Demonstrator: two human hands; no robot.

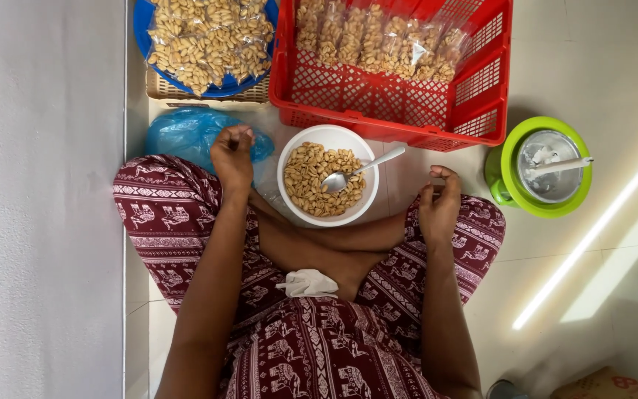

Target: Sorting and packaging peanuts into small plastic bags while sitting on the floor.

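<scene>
I sit cross-legged on the floor in patterned maroon trousers. A white bowl (287, 159) of peanuts stands between my knees, and a metal spoon (359, 171) rests in it with its handle pointing right. My left hand (232, 157) hovers left of the bowl over a blue plastic bag (179, 133), fingers curled into a loose fist with nothing visible in it. My right hand (437, 203) is above my right knee, right of the bowl, thumb and fingers curled together in a pinch; I see nothing in it. A crumpled white cloth (308, 283) lies on my lap.
A red plastic basket (378, 103) holding clear packets of peanuts stands behind the bowl. More packets lie on a blue tray (142, 26) over a woven basket at the back left. A green cup (511, 159) with a metal insert stands to the right. A grey wall runs along the left.
</scene>
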